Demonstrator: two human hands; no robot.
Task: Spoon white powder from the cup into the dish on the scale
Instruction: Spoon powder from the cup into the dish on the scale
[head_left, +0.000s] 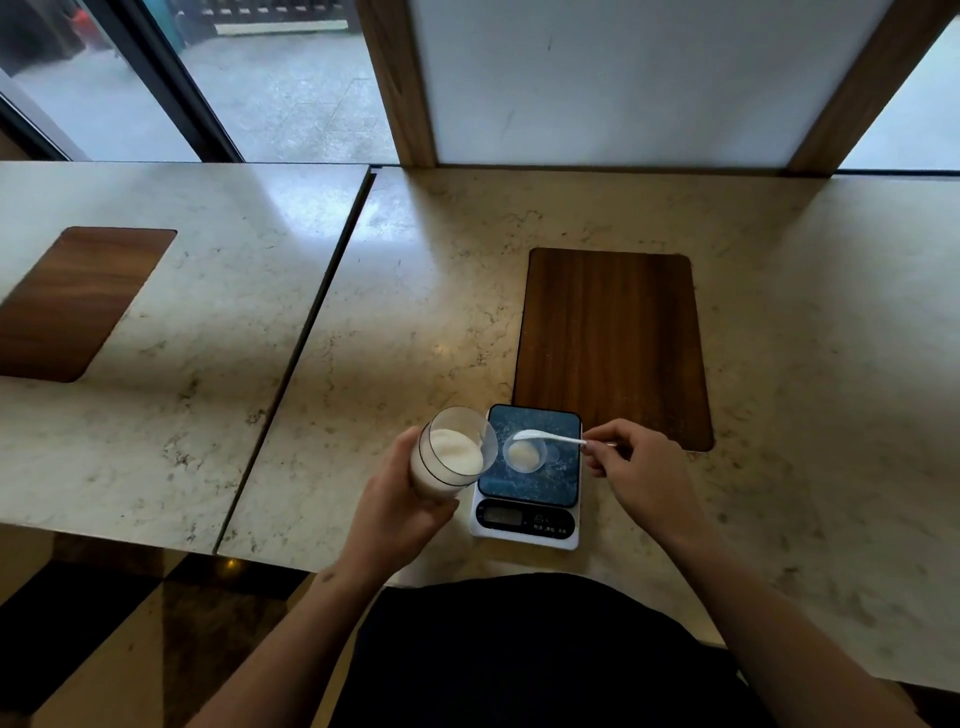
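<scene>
My left hand (392, 512) grips a clear plastic cup (451, 453) of white powder, tilted toward the right, just left of the scale. A white kitchen scale (526, 525) with a dark glossy platform stands near the table's front edge. On the platform sits a small clear dish (523, 454) with some white powder in its bottom. My right hand (641, 470) pinches the handle of a white spoon (550, 437). The spoon's bowl hovers over the dish's far rim and carries powder.
A dark wooden inlay (613, 343) lies in the marble table (805, 415) just behind the scale. A gap separates this table from a second marble table (182, 312) on the left, which has its own wooden inlay (78, 301). A wall panel and windows stand behind.
</scene>
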